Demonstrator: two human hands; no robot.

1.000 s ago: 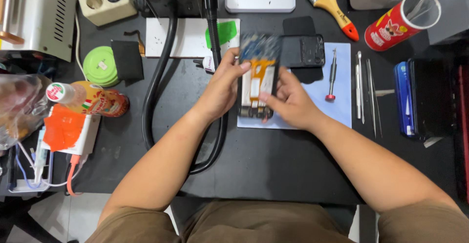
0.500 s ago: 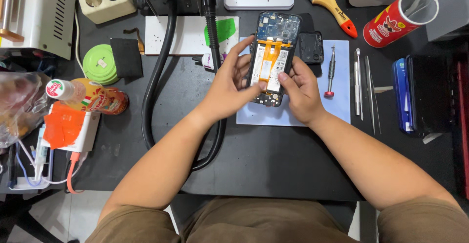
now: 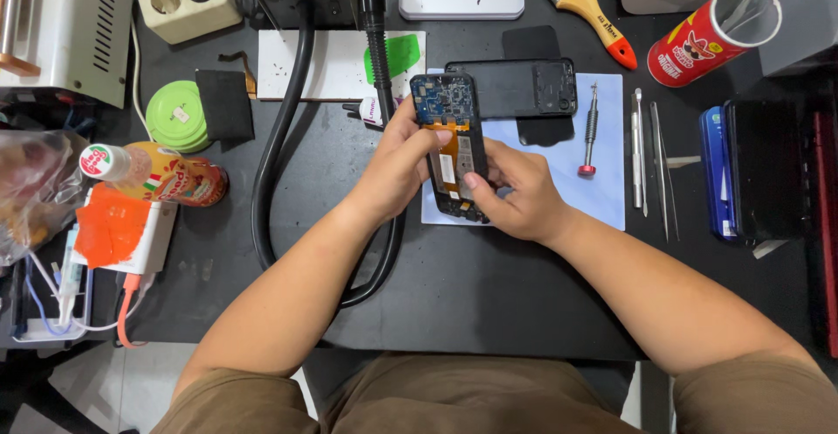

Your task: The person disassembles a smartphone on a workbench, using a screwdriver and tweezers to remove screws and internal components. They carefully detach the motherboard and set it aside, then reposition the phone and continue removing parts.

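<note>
Opened phone held in both hands over the pale blue mat

Back's off: blue circuit board up top, orange flex and silver battery below. Left hand grips its left edge, right hand pinches the lower end. Bottom corner's hidden behind fingers, so can't make it out.

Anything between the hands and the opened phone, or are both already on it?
Nothing visible in the way. The left hand and right hand both grip the opened black phone with its exposed circuit board directly, above the light blue mat. The black back cover lies behind it, apart.
</note>
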